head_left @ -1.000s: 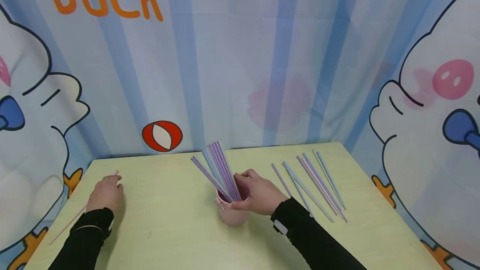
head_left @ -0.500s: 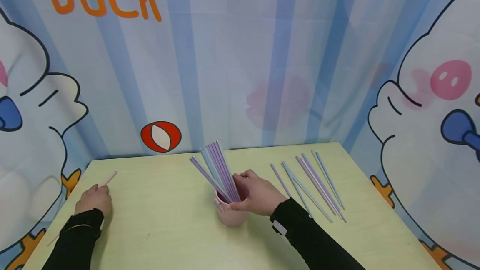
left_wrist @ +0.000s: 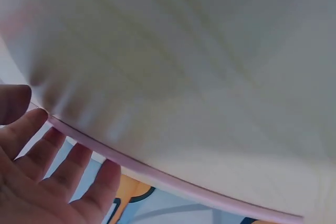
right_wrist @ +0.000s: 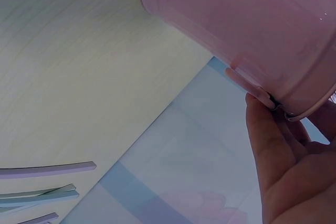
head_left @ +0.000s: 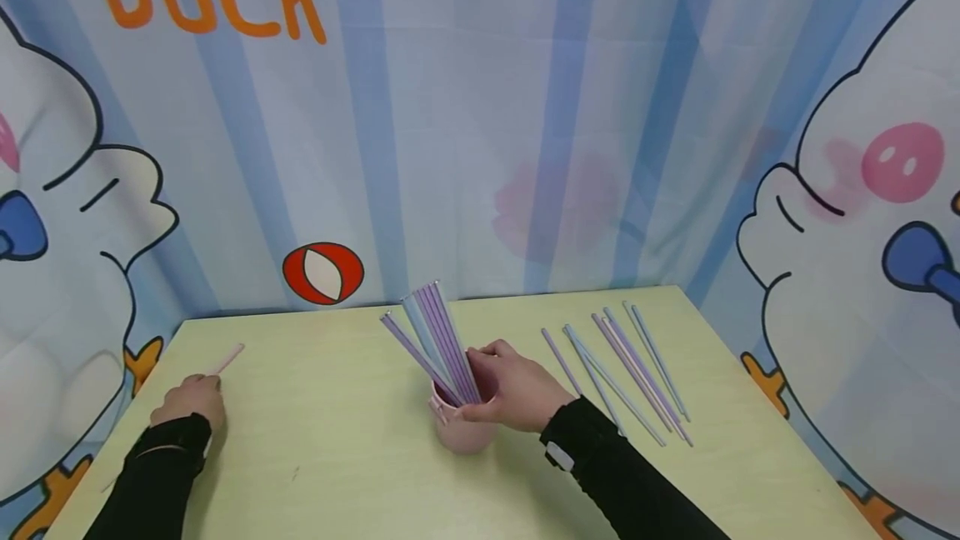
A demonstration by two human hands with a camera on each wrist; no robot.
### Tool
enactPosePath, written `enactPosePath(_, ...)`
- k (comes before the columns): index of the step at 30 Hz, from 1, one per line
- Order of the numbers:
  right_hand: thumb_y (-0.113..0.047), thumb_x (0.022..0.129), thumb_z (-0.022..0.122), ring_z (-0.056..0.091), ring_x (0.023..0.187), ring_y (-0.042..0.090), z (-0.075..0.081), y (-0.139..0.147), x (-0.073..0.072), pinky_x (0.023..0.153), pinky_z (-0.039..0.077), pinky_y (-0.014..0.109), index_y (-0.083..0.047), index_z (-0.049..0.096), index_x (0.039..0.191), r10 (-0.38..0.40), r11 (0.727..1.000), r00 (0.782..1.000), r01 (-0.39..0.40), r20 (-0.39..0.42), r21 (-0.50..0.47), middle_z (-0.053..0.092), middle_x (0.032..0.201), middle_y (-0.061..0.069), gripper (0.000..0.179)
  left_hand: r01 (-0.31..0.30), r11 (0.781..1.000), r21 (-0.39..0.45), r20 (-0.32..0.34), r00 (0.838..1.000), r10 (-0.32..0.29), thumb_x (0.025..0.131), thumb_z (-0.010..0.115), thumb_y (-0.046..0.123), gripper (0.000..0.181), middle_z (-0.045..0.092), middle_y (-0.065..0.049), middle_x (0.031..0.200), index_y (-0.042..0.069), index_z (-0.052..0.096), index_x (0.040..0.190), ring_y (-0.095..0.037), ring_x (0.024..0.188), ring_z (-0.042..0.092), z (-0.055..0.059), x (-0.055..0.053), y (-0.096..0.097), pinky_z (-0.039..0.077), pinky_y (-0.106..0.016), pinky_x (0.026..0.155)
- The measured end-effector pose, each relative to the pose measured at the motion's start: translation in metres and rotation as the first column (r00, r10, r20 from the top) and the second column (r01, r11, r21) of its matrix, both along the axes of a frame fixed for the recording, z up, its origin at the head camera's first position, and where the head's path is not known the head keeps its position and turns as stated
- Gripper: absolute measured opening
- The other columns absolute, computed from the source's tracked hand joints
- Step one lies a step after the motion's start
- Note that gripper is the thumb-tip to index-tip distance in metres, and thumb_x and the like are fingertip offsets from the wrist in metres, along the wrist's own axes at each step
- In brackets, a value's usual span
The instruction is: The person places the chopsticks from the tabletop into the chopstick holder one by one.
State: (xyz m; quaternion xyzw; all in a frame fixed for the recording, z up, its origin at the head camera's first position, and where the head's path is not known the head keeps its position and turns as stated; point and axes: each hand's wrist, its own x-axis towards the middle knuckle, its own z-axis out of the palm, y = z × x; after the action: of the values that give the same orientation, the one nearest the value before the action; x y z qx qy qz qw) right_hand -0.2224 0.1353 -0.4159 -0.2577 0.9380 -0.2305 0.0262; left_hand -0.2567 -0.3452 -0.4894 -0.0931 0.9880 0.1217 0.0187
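A pink cup [head_left: 463,432] stands on the table, holding a leaning bundle of purple and blue straw-like sticks [head_left: 442,340]. My right hand [head_left: 521,390] grips the cup's rim at its right side. In the right wrist view, the fingers [right_wrist: 268,140] reach a small pink fitting beside the rim of the cup [right_wrist: 236,19]. At the table's left side, my left hand [head_left: 191,402] lies over a thin pink stick [head_left: 231,357]. The left wrist view has the fingertips [left_wrist: 107,174] touching that stick [left_wrist: 210,187], and the thumb sits apart from it.
Several loose purple, blue and pinkish sticks [head_left: 637,373] lie on the right of the pale yellow table [head_left: 337,457]. A striped curtain [head_left: 465,148] with printed cartoon figures hangs behind the table's back edge.
My left hand has slid left and slightly nearer along the pink stick, baring more of its far end; that end has since shifted slightly right. The right hand and cup have stayed put.
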Motion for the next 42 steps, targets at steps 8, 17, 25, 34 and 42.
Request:
enactPosePath(8,-0.060,0.078,0.072,0.057,0.110,0.018,-0.001,0.001,-0.001,0.094,0.048,0.035,-0.012,0.042,0.148,0.005,1.000,1.000,-0.005,-0.010,0.002,0.049,0.131,0.005,0.091,0.113,0.991,-0.071,-0.074,0.990,-0.119,0.095,0.048,-0.004,0.016,0.060,-0.026,0.086,-0.010,0.062,0.097,-0.045,0.077,0.060,0.011,0.001,0.018,0.050,-0.058,0.066)
enactPosePath(17,-0.060,0.077,0.073,0.057,0.110,0.018,-0.001,0.001,-0.001,0.094,0.048,0.035,-0.011,0.041,0.148,-0.007,1.000,1.000,0.007,0.001,0.003,0.048,0.132,0.006,0.092,0.187,0.980,-0.071,-0.120,0.973,-0.195,0.089,0.054,-0.008,0.015,0.062,-0.016,0.077,0.000,0.063,0.080,-0.032,0.069,0.058,0.013,0.000,0.041,0.049,-0.052,0.067)
enactPosePath(25,-0.058,0.078,0.074,0.057,0.111,0.019,-0.001,0.001,0.000,0.094,0.048,0.035,-0.011,0.041,0.148,-0.004,1.000,1.000,0.004,0.002,-0.003,0.048,0.133,0.006,0.091,0.202,0.979,-0.024,-0.089,0.975,-0.203,0.092,0.054,-0.006,0.002,0.059,-0.013,0.075,-0.004,0.054,0.092,-0.027,0.065,0.055,0.012,0.000,0.065,0.048,-0.046,0.061)
enactPosePath(34,-0.057,0.078,0.074,0.057,0.111,0.019,-0.002,0.000,0.000,0.094,0.048,0.035,-0.011,0.041,0.148,-0.003,1.000,1.000,0.003,-0.003,-0.001,0.048,0.134,0.006,0.091,0.192,0.964,0.186,-0.129,0.977,-0.170,0.085,0.061,0.002,0.052,0.058,-0.014,0.087,-0.011,0.038,0.130,-0.024,0.067,0.053,0.045,0.004,0.102,0.046,-0.038,0.058)
enactPosePath(42,-0.058,0.078,0.073,0.057,0.110,0.019,-0.003,0.001,-0.001,0.093,0.048,0.034,-0.010,0.041,0.148,-0.002,1.000,1.000,0.002,-0.016,-0.001,0.048,0.133,0.006,0.091,0.212,0.891,0.401,-0.226,0.966,-0.127,0.090,0.059,0.007,0.049,0.054,-0.018,0.100,-0.009,0.041,0.132,-0.025,0.075,0.058,0.083,0.010,0.130,0.053,-0.033,0.061)
